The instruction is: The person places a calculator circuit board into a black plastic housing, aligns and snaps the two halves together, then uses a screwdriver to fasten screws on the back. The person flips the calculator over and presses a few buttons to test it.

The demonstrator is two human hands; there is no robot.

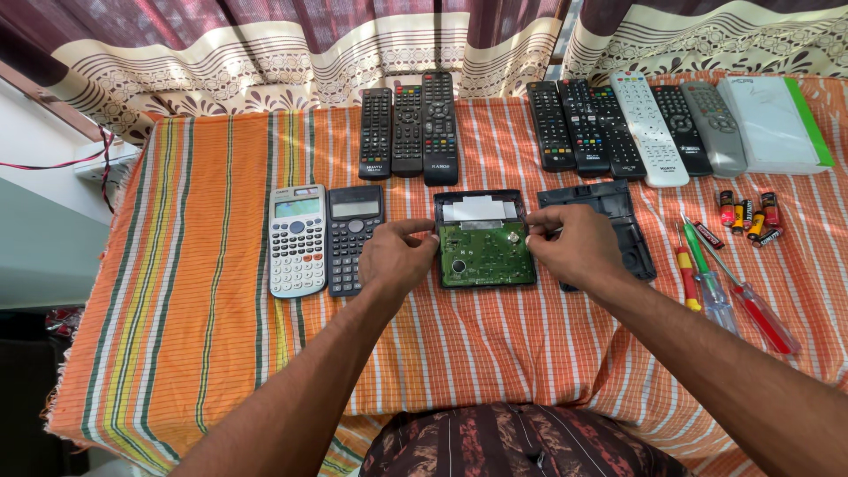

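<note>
I see the opened calculator [484, 240] lying flat at the middle of the striped cloth [212, 291], green board up, long axis running away from me, display end far. My left hand [395, 258] pinches its left edge, my right hand [574, 246] its right edge. Its back cover [632, 221] lies just right.
</note>
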